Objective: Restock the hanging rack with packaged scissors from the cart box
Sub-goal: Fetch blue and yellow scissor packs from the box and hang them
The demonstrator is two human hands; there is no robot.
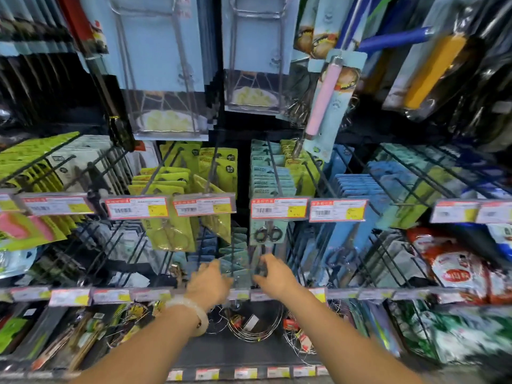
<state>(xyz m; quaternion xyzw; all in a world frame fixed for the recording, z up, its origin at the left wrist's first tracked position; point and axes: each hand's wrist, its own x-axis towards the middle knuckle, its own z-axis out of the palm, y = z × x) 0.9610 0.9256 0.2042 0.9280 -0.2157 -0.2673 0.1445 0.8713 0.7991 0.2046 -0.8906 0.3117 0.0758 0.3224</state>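
Both my hands reach into the middle tier of the hanging rack. My left hand (208,282), with a pale bracelet on the wrist, and my right hand (274,275) grip the two sides of a teal scissors pack (240,268) at the front of a hook. More teal packs (234,245) hang behind it on the same hook. Above, a teal pack with black-handled scissors (268,233) hangs under a price label (279,207). Motion blurs the hands. The cart box is out of view.
Yellow-green scissors packs (171,231) hang to the left, blue packs (357,189) to the right. Black hook rods (274,167) jut toward me. A price-label rail (110,295) crosses below my hands, with wire items (249,325) underneath.
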